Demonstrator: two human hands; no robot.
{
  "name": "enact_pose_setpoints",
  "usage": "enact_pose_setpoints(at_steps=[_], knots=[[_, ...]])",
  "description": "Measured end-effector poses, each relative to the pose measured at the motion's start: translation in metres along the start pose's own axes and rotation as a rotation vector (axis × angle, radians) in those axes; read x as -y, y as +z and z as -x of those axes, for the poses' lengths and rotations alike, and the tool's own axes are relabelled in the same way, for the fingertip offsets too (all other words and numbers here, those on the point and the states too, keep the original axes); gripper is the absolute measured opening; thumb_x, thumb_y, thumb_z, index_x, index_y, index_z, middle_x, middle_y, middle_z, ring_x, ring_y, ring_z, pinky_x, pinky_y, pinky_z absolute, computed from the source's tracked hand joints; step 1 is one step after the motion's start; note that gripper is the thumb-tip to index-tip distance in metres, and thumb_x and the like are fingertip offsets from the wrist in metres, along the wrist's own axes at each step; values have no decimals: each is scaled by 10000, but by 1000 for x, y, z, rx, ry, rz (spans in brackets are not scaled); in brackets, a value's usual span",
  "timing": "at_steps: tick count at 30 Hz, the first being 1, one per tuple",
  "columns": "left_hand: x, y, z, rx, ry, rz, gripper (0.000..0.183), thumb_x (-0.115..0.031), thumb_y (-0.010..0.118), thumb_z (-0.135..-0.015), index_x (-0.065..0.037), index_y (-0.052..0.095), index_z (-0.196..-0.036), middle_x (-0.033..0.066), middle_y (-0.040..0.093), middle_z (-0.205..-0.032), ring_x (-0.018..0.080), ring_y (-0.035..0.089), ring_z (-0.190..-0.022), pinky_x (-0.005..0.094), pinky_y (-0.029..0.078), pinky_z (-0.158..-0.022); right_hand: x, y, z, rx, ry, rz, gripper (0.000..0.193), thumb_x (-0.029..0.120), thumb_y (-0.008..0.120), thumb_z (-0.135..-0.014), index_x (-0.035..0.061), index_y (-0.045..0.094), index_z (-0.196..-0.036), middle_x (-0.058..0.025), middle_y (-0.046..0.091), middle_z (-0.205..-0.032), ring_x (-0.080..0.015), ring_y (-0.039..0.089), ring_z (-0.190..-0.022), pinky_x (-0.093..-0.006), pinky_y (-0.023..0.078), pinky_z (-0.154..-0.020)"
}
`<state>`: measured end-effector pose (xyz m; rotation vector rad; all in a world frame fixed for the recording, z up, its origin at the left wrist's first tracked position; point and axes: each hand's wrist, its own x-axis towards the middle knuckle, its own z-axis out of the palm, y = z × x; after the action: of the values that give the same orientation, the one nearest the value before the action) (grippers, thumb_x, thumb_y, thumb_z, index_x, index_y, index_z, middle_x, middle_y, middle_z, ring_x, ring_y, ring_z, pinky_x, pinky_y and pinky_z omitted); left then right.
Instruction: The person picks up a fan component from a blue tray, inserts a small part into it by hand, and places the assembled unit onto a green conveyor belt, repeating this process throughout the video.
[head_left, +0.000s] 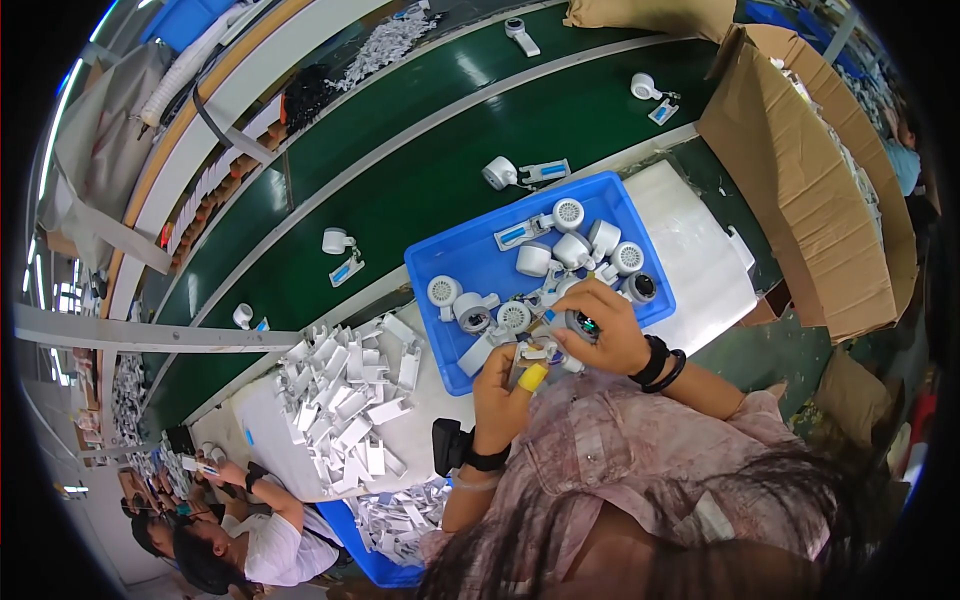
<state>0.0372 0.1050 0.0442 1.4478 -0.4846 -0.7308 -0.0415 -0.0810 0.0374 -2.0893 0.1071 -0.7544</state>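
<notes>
Just over the near edge of a blue tray (425, 290), my left hand (497, 400) and my right hand (610, 330) meet at one small white handheld fan (540, 352). My left fingers pinch its white handle part; a yellow cover (533, 377) sits on one fingertip. Closed around the fan's round head, my right hand leaves a dark face with a green spot showing. Fine parts between the fingertips are too small to make out. Inside the tray lie several round white fan heads (568, 214), some with grilles, and a handle with a blue insert (516, 235).
White handle shells (350, 390) are heaped left of the tray; another blue bin (375, 555) below holds more. Fan units (498, 173) lie spaced along a green conveyor (400, 165). A cardboard box (770, 170) stands at right. Another person (275, 550) works at lower left.
</notes>
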Motion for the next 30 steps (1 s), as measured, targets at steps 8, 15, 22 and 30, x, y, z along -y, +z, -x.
enact_pose_setpoints(at_steps=[8,15,22,30], knots=[[7,-6,-3,69,-10,13,227,-48,652,-879,11,574,-1083,57,659,-987,91,612,-878,230,473,-765,-1,1,1,3,15,6,304,117,750,-748,31,637,-1017,-128,605,-958,-258,612,-849,-311,491,-724],[5,-10,-4,83,-55,48,229,-48,663,-870,9,581,-1076,50,662,-989,85,605,-903,231,466,-793,-3,1,-1,21,8,17,305,114,750,-745,30,638,-1015,-127,608,-967,-259,613,-862,-314,495,-729],[5,-17,-7,165,-109,38,233,-39,641,-885,23,570,-1099,68,653,-1013,113,618,-911,242,479,-799,-3,4,-3,42,44,22,307,110,752,-740,41,643,-1019,-125,611,-971,-262,616,-873,-320,500,-740],[17,-23,-15,179,-162,193,271,-35,608,-907,38,534,-1157,84,642,-1034,144,635,-913,258,492,-808,-8,7,-12,57,73,53,303,117,753,-745,47,646,-1020,-120,607,-973,-262,621,-875,-320,503,-743]])
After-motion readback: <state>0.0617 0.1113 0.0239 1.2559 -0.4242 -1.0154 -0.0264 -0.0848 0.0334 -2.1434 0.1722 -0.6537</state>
